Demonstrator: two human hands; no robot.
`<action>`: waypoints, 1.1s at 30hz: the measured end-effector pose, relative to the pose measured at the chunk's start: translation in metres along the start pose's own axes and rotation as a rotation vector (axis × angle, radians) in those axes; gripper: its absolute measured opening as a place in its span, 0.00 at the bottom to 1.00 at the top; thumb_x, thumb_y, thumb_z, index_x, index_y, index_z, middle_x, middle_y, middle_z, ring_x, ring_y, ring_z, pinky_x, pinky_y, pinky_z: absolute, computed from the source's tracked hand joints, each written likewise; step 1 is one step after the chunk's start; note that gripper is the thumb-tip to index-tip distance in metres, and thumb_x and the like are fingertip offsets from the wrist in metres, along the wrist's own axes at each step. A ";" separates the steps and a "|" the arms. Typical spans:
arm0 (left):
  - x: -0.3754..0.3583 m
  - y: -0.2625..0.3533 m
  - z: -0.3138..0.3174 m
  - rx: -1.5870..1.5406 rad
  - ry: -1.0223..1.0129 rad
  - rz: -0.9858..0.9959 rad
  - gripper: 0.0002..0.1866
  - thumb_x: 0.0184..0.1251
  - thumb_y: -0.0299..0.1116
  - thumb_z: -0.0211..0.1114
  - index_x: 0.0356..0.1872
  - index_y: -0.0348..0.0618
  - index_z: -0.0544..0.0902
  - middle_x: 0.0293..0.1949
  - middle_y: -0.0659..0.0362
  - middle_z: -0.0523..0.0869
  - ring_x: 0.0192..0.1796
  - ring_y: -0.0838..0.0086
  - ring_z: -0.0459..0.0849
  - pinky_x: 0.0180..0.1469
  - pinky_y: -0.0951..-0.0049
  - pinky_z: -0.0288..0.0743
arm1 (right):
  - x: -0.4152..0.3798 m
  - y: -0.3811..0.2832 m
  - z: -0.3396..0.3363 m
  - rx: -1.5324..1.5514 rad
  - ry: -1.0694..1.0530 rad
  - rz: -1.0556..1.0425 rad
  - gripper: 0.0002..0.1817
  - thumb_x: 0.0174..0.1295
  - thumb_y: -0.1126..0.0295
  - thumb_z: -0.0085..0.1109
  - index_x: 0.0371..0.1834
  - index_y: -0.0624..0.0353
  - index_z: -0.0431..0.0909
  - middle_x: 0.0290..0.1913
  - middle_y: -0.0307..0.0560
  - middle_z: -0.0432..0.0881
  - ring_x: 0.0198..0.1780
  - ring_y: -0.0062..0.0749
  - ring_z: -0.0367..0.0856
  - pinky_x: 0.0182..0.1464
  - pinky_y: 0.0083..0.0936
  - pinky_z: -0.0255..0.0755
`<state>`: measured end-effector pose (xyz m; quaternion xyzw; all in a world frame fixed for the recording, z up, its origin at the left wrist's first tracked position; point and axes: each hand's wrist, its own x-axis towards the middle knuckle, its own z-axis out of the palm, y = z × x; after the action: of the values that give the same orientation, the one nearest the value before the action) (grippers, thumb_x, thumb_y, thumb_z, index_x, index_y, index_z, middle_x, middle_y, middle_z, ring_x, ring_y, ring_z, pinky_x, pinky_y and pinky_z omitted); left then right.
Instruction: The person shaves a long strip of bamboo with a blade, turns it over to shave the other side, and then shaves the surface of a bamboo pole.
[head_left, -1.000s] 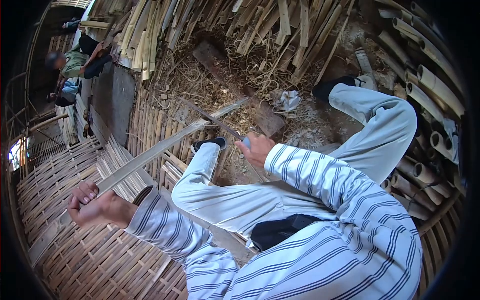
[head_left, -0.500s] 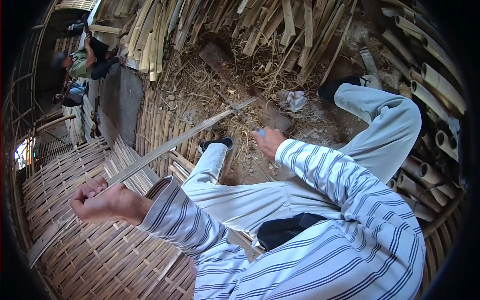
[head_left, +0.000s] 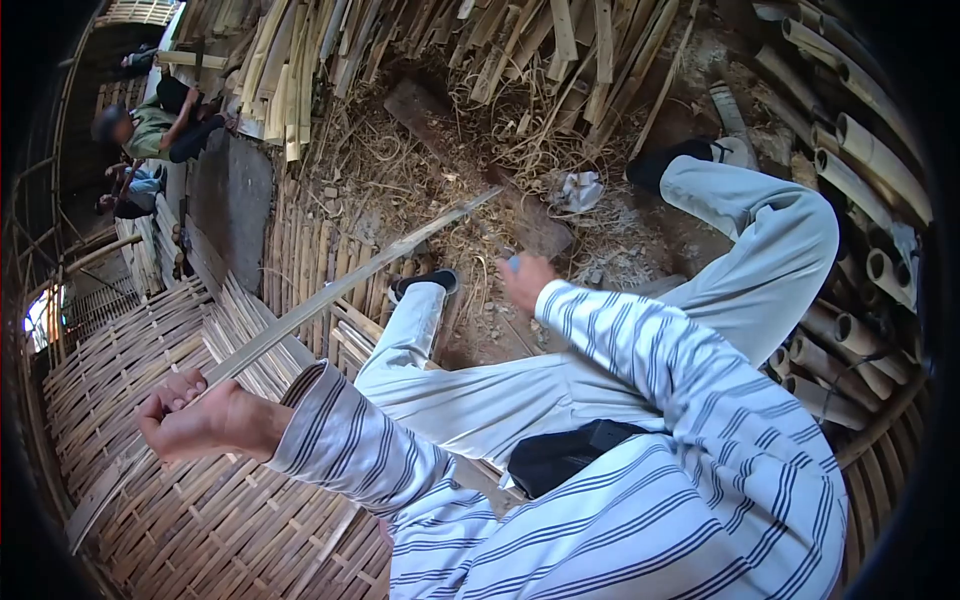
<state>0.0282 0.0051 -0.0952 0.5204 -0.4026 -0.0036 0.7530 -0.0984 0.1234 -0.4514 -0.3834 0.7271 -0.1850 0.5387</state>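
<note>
A long pale bamboo strip (head_left: 330, 292) runs slantwise from the lower left up to the middle of the head view. My left hand (head_left: 205, 415) is closed around the strip near its lower end. The far tip lies over the shavings on the ground. My right hand (head_left: 528, 282) is closed on a blue handle (head_left: 514, 263), to the right of the strip and apart from it. Whatever blade the handle bears is too blurred to make out.
Split bamboo pieces (head_left: 490, 50) lie piled at the top, above curly shavings (head_left: 440, 175). Bamboo tubes (head_left: 870, 165) are stacked at right. A woven bamboo panel (head_left: 230, 510) fills the lower left. A person (head_left: 155, 130) sits at upper left, with another person partly visible nearby.
My right hand has shifted slightly left in the view, and the blade beyond its handle no longer shows clearly. My left hand still holds the strip. The whole view has shifted a little.
</note>
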 end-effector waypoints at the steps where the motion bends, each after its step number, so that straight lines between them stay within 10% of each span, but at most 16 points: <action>1: -0.002 0.002 0.002 -0.010 0.007 -0.013 0.08 0.45 0.26 0.47 0.15 0.47 0.58 0.16 0.64 0.56 0.17 0.77 0.55 0.21 0.74 0.48 | 0.010 0.000 -0.009 -0.025 -0.051 0.050 0.32 0.65 0.44 0.44 0.47 0.69 0.74 0.34 0.70 0.81 0.42 0.61 0.81 0.49 0.45 0.75; 10: 0.023 -0.020 -0.010 -0.004 -0.007 -0.013 0.09 0.44 0.25 0.46 0.13 0.49 0.57 0.14 0.64 0.57 0.16 0.77 0.53 0.21 0.73 0.50 | -0.053 -0.057 -0.003 0.106 0.035 -0.375 0.24 0.64 0.48 0.50 0.37 0.62 0.74 0.22 0.62 0.80 0.25 0.60 0.81 0.33 0.49 0.75; 15: 0.024 -0.020 -0.014 -0.018 0.065 -0.038 0.10 0.43 0.25 0.46 0.11 0.50 0.57 0.13 0.65 0.55 0.16 0.78 0.51 0.22 0.74 0.46 | 0.040 0.036 0.031 0.020 0.107 0.089 0.30 0.63 0.45 0.48 0.38 0.67 0.80 0.29 0.71 0.81 0.39 0.61 0.82 0.45 0.47 0.76; 24: 0.040 -0.037 -0.022 0.006 0.048 -0.050 0.12 0.42 0.25 0.46 0.11 0.52 0.54 0.13 0.65 0.53 0.15 0.78 0.50 0.20 0.74 0.45 | -0.023 -0.044 -0.012 -0.003 -0.144 -0.182 0.32 0.64 0.45 0.45 0.51 0.68 0.73 0.33 0.73 0.80 0.40 0.65 0.81 0.47 0.49 0.73; 33: 0.045 -0.039 -0.029 -0.116 -0.075 -0.045 0.12 0.43 0.26 0.45 0.11 0.53 0.53 0.13 0.65 0.53 0.15 0.78 0.50 0.20 0.75 0.46 | 0.056 0.044 -0.010 -0.187 -0.090 0.124 0.35 0.64 0.44 0.44 0.58 0.67 0.70 0.47 0.72 0.77 0.51 0.61 0.77 0.57 0.46 0.70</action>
<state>0.0924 -0.0094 -0.1024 0.4844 -0.4178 -0.0631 0.7661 -0.1308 0.1078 -0.5133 -0.3941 0.7386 -0.0652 0.5430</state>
